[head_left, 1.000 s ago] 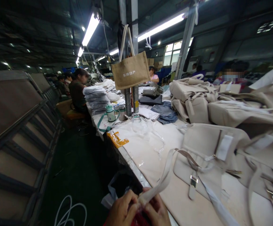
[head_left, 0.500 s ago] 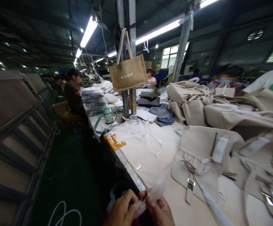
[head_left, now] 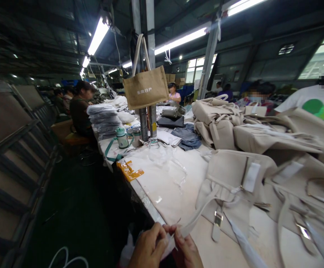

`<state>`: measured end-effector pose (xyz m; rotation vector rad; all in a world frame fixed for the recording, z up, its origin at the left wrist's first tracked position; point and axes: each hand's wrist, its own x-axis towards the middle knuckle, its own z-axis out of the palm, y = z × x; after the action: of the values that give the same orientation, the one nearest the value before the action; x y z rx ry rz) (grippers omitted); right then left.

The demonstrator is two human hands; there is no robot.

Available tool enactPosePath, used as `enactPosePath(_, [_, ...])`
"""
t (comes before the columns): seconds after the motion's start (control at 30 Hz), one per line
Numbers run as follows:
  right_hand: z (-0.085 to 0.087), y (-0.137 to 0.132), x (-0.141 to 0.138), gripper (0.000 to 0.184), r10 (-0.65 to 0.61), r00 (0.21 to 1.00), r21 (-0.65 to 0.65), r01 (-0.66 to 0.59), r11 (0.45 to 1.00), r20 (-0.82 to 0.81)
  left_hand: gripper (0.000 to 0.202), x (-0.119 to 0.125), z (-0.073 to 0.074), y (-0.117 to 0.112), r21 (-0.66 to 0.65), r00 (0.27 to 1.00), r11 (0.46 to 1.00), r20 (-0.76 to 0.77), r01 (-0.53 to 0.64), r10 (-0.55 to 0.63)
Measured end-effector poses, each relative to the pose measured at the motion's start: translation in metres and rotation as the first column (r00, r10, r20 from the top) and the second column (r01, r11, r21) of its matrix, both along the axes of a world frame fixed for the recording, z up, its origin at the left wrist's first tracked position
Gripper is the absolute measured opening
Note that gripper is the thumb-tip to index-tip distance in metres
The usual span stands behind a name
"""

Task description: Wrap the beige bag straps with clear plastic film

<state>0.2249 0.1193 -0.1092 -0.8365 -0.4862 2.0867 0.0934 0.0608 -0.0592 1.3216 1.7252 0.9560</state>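
Observation:
At the near table edge, my left hand (head_left: 150, 246) and my right hand (head_left: 188, 248) are close together, fingers pinched on a pale bag strap (head_left: 198, 215). The strap runs up from my fingers to a beige backpack (head_left: 228, 169) lying on the table to the right. Thin white wrapping hangs around the strap's end between my hands; the exact grip there is partly hidden by the fingers. On the backpack are a metal buckle (head_left: 218, 219) and a white wrapped piece (head_left: 252, 177). A second wrapped strap (head_left: 244, 238) trails toward the front.
More beige bags (head_left: 217, 119) are heaped at the right. Orange tape (head_left: 130, 170) covers the table corner, near a green bottle (head_left: 122, 138). A brown tote (head_left: 146, 88) hangs on a post. Co-workers sit around; a rack (head_left: 8, 178) stands left.
The view has turned slightly right, so the surroundings sit further left. My hands stay together on the strap, which now looks narrower and more bare near my fingers.

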Motion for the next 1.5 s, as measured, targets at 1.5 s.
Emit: enactPosePath(1.5, [0.014, 0.125, 0.107, 0.032, -0.748, 0.195, 0.6, -0.734, 0.317, 0.634, 0.011, 0.042, -0.015, 0.102, 0.028, 0.987, 0.997, -0.147, 0.067, -0.062])
